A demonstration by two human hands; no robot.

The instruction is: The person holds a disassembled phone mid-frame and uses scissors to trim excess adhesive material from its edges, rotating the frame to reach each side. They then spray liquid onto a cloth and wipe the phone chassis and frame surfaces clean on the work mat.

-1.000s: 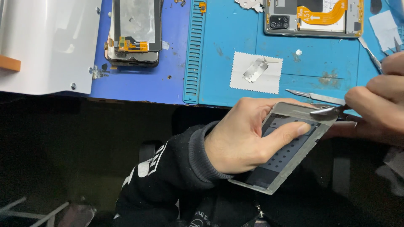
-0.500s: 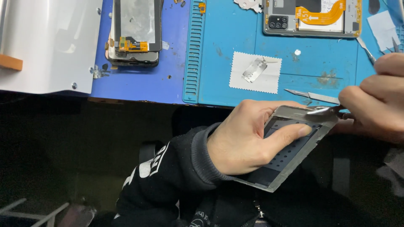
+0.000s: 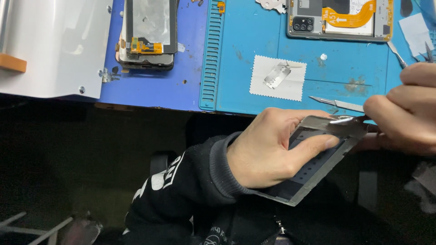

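Observation:
My left hand grips a grey phone frame panel, thumb laid across its dark inner face, and holds it tilted over my lap below the table edge. My right hand is closed on a small shiny metal tool. The tool's tip rests on the panel's upper right corner. A thin pointed metal tool lies on the blue mat just above that corner; I cannot tell whether my right hand touches it.
A blue work mat covers the table. On it are a white cloth with a metal blade piece, an opened phone with an orange flex cable, a stacked screen assembly, tweezers and a white metal sheet.
My right hand has shifted slightly left along the panel's top corner. My left hand and the panel stay almost still.

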